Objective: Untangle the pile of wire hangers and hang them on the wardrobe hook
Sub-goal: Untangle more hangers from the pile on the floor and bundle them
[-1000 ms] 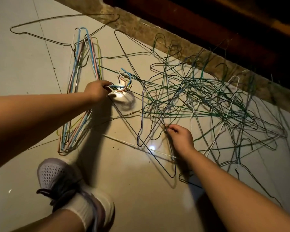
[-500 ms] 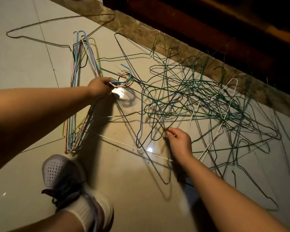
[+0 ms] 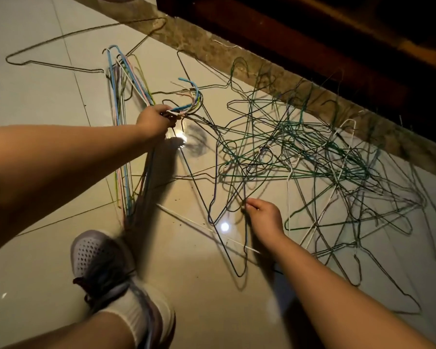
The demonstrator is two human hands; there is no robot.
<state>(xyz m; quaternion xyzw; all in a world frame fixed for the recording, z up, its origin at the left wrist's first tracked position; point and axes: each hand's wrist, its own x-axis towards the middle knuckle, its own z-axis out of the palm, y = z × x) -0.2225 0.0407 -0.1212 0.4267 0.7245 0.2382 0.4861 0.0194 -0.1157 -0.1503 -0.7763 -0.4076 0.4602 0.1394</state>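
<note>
A tangled pile of wire hangers (image 3: 317, 162), mostly green with some white and dark ones, lies spread on the pale tiled floor. My left hand (image 3: 154, 120) grips the necks of a bundle of sorted hangers (image 3: 122, 137), blue, pink, yellow and white, whose hooks (image 3: 190, 98) stick out past my fist. My right hand (image 3: 263, 217) pinches a wire of a dark hanger (image 3: 213, 197) at the pile's near edge. No wardrobe hook is in sight.
One dark hanger (image 3: 61, 49) lies alone at the far left. A mottled stone ledge (image 3: 237, 56) runs diagonally behind the pile, with dark wooden furniture (image 3: 312, 34) above it. My shoe (image 3: 103, 268) stands on the floor tile (image 3: 30, 102) in the near left.
My left hand has lifted the bundle slightly and shifted it toward the pile. My right hand keeps its pinch on the dark hanger and has barely moved.
</note>
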